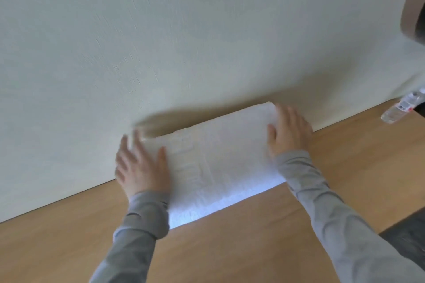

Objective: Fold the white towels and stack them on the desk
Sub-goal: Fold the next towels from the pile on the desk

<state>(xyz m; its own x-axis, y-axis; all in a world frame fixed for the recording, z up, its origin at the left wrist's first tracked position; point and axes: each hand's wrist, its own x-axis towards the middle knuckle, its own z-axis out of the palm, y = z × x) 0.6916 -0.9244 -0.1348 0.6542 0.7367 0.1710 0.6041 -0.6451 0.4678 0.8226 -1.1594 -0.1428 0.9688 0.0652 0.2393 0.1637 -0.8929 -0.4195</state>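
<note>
A folded white towel lies on the wooden desk, its far edge against the wall. It looks thick, with at least one more white layer showing along its near edge. My left hand rests flat at the towel's left end, fingers spread and blurred. At the right end, my right hand lies flat on the cloth with its fingers apart. Neither hand grips the cloth. Both arms wear grey sleeves.
A pale wall rises straight behind the desk. A clear plastic bottle lies on its side at the desk's far right. A dark object hangs at the top right corner. The desk's right edge drops to a dark floor.
</note>
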